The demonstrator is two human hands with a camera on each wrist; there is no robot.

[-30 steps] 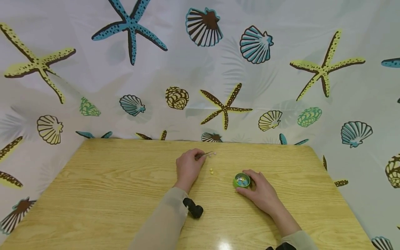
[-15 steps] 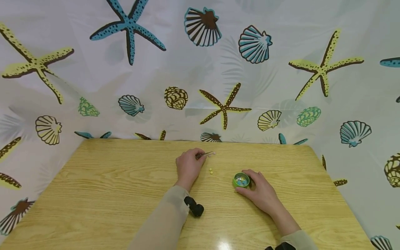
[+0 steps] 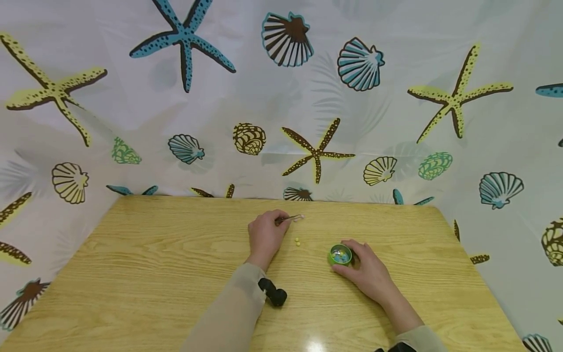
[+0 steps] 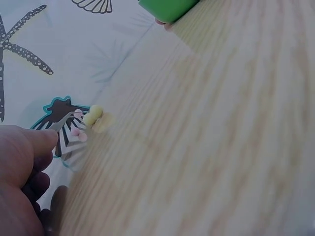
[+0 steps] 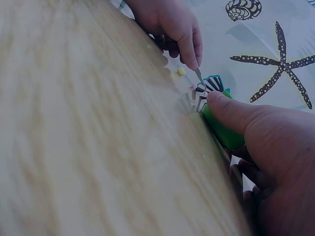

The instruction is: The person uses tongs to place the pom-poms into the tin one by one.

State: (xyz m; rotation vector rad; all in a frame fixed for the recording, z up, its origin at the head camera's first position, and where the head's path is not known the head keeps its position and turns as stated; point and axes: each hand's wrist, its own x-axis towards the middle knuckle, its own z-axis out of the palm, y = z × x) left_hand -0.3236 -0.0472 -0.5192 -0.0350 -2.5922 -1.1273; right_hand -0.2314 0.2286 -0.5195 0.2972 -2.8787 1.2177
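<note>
My left hand (image 3: 266, 237) pinches metal tweezers (image 3: 291, 218) between thumb and fingers, pointing right over the table. At their tips is a small pink bead (image 4: 78, 113); whether they grip it I cannot tell. A second pink bead (image 4: 75, 132) lies just beside the tips. Two yellow beads (image 3: 297, 241) rest on the wood nearer to me. My right hand (image 3: 371, 275) holds a small round green tin (image 3: 333, 262) by its sides, thumb in front and fingers behind. Blue and yellow pieces (image 3: 340, 256) lie inside it; the tin stands upright on the table.
The light wooden table (image 3: 167, 274) reaches back to a white curtain (image 3: 211, 102) printed with starfish and shells. More of that cloth hangs at the left and right sides. A black wrist camera (image 3: 273, 293) sits on the left sleeve.
The tweezer tips look slightly closer together around the pink bead. Both hands, the tin and the yellow beads stay where they were; the head view shifts a little.
</note>
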